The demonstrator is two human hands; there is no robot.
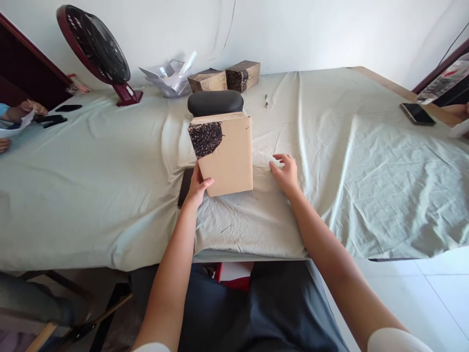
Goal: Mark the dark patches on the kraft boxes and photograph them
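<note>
A cardboard box with a black scribbled patch at its upper left corner is tilted up over the cloth-covered table. My left hand grips its lower left edge, thumb on the front face and the other fingers hidden behind. To the right of the box, apart from it, my right hand hovers above the cloth with fingers curved and spread, holding nothing. A dark flat object lies partly hidden behind my left hand. Right behind the box sits a black oblong case.
Two cardboard boxes, a clear plastic container and a fan stand along the wall. A pen lies mid-table, a phone far right. Other people's hands are at both sides.
</note>
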